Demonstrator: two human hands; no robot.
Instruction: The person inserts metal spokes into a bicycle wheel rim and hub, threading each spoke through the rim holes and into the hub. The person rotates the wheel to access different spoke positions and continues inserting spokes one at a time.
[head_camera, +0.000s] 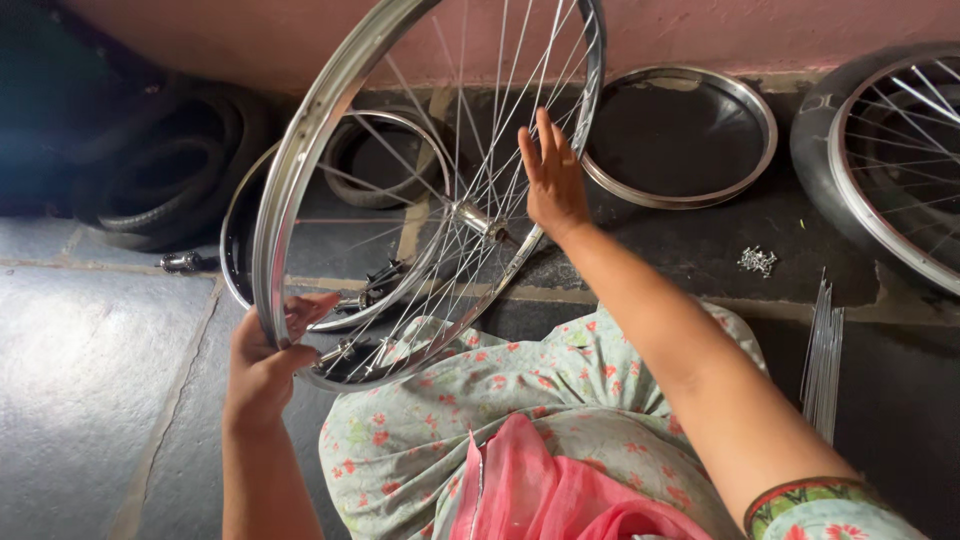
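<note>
Nearest to my camera I see a lap covered in pale green floral cloth with a pink fabric lying over it; the lower frame edge cuts off both.

My left hand is closed around the rim of a spoked bicycle wheel at its lower left, fingers curled over the metal edge. The wheel stands tilted on the lap, its lower arc resting against the floral cloth. Its top is cut off by the upper frame edge.

My right hand is open, fingers straight and together, the palm pressed flat to the spokes just right of the hub. It grips nothing. The palm faces away, so I cannot tell which spokes it contacts.

Right of the lap, a bundle of loose spokes lies on the dark floor. A small heap of metal nipples sits beyond it, too small to resolve singly.

Behind the held wheel, partly hidden by it, a second rim lies flat. Farther back a bare rim lies near the pink wall. A tyred wheel is cut off at the right edge. Dark tyres are stacked at the left, hard to make out in shadow.
</note>
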